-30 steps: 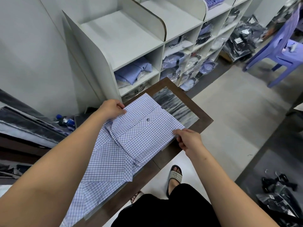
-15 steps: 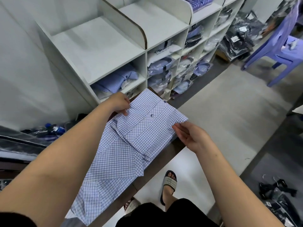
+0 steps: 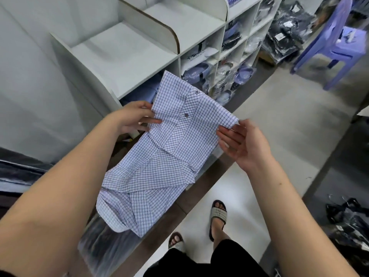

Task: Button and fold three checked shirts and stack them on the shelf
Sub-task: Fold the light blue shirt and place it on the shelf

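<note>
A folded white shirt with blue checks (image 3: 167,156) is held in the air between my hands, its far end raised over the front edge of the white shelf unit (image 3: 127,54). My left hand (image 3: 133,116) pinches its left edge near the top. On the right edge my right hand (image 3: 241,142) grips with the fingers under the fabric. The collar end hangs low toward me, above the brown table (image 3: 127,244). Two dark buttons show along the placket. The shelf's top compartment is bare.
Lower cubbies of the shelf unit hold bagged blue shirts (image 3: 199,74). A purple plastic chair (image 3: 337,43) stands at the far right, with dark bagged clothes (image 3: 287,33) beside it. More dark bags (image 3: 351,222) lie on the floor at right. My sandalled feet (image 3: 217,216) stand below the table edge.
Both hands have lifted the folded shirt off the table and carried it forward toward the shelf. The far end is higher now and the right hand's grip has shifted under the edge.
</note>
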